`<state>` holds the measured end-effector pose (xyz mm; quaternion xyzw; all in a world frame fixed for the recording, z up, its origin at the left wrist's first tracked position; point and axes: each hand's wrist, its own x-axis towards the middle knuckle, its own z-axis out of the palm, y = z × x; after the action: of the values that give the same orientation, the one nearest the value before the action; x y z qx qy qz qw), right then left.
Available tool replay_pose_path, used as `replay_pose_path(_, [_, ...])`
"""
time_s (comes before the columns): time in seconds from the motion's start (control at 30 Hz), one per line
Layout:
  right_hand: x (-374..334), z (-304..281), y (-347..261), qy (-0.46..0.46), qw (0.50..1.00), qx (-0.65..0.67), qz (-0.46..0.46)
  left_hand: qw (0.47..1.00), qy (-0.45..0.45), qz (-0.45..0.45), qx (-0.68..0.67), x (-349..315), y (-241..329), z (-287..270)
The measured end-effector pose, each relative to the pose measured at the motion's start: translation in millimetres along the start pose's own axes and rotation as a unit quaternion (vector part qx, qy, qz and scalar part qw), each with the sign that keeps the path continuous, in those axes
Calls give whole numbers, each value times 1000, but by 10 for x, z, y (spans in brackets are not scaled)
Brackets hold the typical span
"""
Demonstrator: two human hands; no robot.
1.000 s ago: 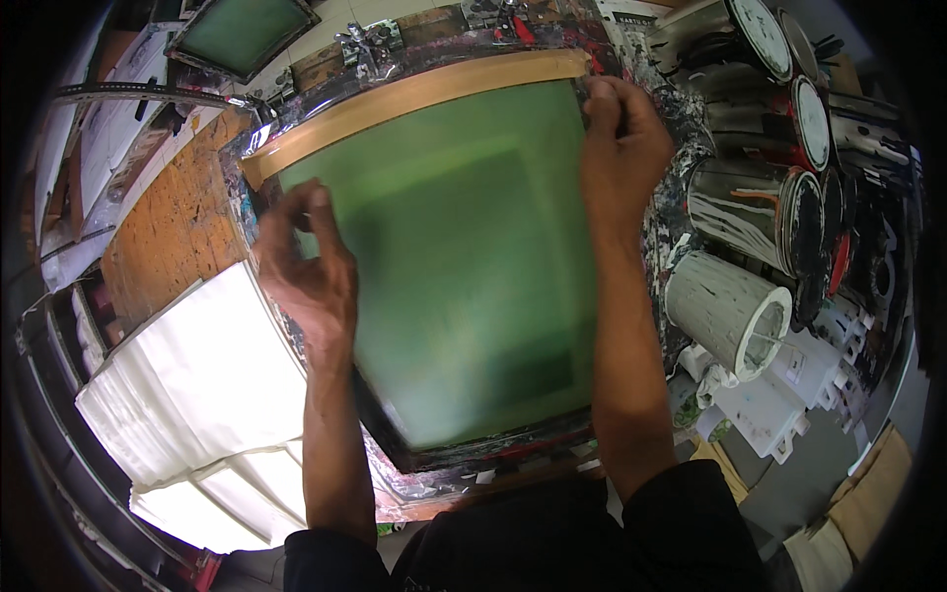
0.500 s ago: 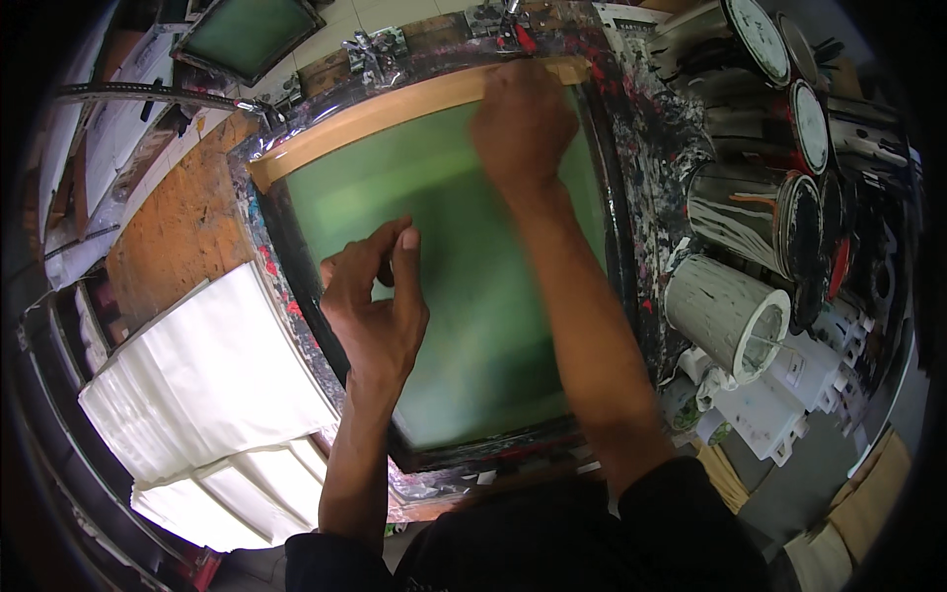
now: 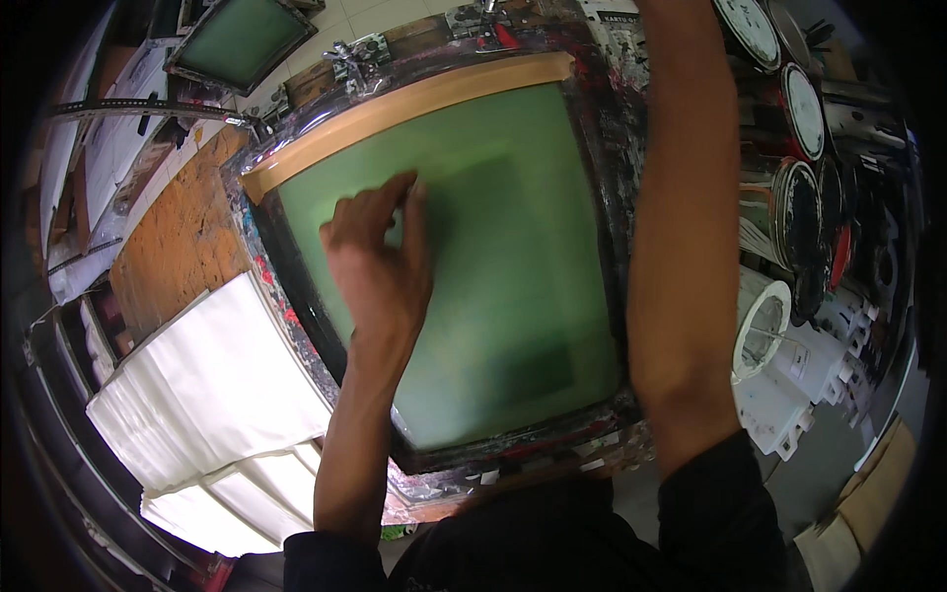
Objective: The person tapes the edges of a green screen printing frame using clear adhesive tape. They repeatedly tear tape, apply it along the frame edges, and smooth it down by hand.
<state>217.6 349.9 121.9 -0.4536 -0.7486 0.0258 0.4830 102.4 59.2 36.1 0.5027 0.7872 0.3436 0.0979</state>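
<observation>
Lying beneath left hand [image 3: 380, 261], green screen [image 3: 508, 276], dark-framed

Pale tiled floor [image 3: 345, 18] at top; plain grey floor [image 3: 814, 481] lower right. Scuffed brown wooden tabletop [image 3: 182, 237] at left, slotted metal bar [image 3: 133, 107] just beyond. Dark metal rack [image 3: 67, 459] along left edge. Strong light lower left, dimmer toward right.

Left: folded white cloth [image 3: 212, 385], in layers; scuffed brown wood surface [image 3: 178, 227] just beyond. Upper left: smaller green screen in dark frame [image 3: 242, 44], pale floor tiles [image 3: 360, 14] beside it, perforated metal bar [image 3: 138, 107] near. Right: row of paint-smeared cans [image 3: 795, 215], partly hidden; open white tub [image 3: 777, 289]; white plastic containers [image 3: 777, 414] just beside tub.
</observation>
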Motion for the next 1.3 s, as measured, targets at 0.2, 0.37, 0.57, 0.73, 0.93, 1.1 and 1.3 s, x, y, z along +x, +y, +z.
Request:
replay_pose_path(0.2, [-852,-288,-366,23,986,111,124,988,140,-23,65,512,-20,898])
replay_pose_path(0.37, [-1516,-646,-431,-8,924,195,328,989,134,-56,10,576,127,1083])
replay_pose_path(0.57, [-1879,-872,-504,-12,892,260,370,983,160,17,89,696,190,1177])
replay_pose_path(0.73, [-1916,-1012,-509,-45,881,244,403,969,154,85,173,692,57,1098])
replay_pose_path(0.93, [-1988,-869,-427,-59,876,271,396,990,135,-27,18,606,-227,296])
replay_pose_path(1.1, [-1997,-441,-298,-170,945,150,234,957,282,-69,-17,388,-666,-661])
replay_pose_path(1.3, [-2003,226,-362,-152,972,-46,172,954,240,-175,39,-204,-932,-1043])
